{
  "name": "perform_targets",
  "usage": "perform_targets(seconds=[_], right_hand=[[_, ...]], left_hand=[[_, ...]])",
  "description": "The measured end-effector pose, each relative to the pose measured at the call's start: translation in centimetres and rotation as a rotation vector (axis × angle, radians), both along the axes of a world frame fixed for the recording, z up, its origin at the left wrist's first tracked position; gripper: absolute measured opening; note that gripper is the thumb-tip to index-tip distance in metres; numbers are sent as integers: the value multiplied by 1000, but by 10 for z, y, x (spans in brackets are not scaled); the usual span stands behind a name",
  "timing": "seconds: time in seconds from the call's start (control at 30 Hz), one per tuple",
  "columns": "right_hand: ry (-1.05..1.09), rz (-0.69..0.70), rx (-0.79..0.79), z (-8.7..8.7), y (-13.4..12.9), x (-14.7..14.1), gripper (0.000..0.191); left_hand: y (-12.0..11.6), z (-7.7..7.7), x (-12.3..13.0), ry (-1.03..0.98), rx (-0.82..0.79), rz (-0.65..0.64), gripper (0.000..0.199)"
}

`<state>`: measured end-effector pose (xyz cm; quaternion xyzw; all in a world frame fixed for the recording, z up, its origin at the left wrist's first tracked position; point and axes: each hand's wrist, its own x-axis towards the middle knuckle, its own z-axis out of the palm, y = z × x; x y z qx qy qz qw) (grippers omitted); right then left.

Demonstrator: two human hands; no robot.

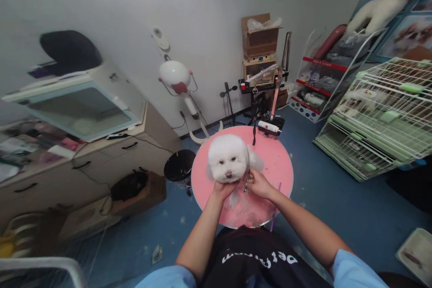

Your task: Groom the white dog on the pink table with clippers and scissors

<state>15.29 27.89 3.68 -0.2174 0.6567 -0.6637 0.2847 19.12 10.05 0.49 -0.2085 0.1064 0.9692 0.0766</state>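
A fluffy white dog (228, 160) faces me on a round pink grooming table (280, 162), its coat trimmed round about the head. Under its chin, my left hand (224, 188) supports the muzzle, its fingers partly hidden by fur. My right hand (258, 184) is closed around a pair of scissors (248, 181), held upright against the side of the dog's head on the right. Loose white fur clippings lie on the tabletop in front of the dog. A purple comb (273, 219) is at the table's near edge, just below my right forearm.
Behind the table, a grooming arm (276, 94) carries a small tray with a white tube (269, 126). A black stool (179, 165) stands left; a white stand dryer (175, 74) is by the wall. Green wire cages (388, 117) and a shelf rack (320, 81) are right.
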Motion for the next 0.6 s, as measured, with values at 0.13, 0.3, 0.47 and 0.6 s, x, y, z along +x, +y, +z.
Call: perform_targets(seconds=[0.13,0.3,0.47,0.6], right_hand=[[140,-77,166,-8,20,3,26],[607,-2,577,38,34,-13,25],[699,59,770,76,23,-33,20],[672,9,774,76,18,-36,23]], left_hand=[[10,4,-12,-56,45,15,29],[24,20,-36,-39,77,211,41],[32,29,-38,-78,88,277,34],[34,31,-35,-57,93,281,31]])
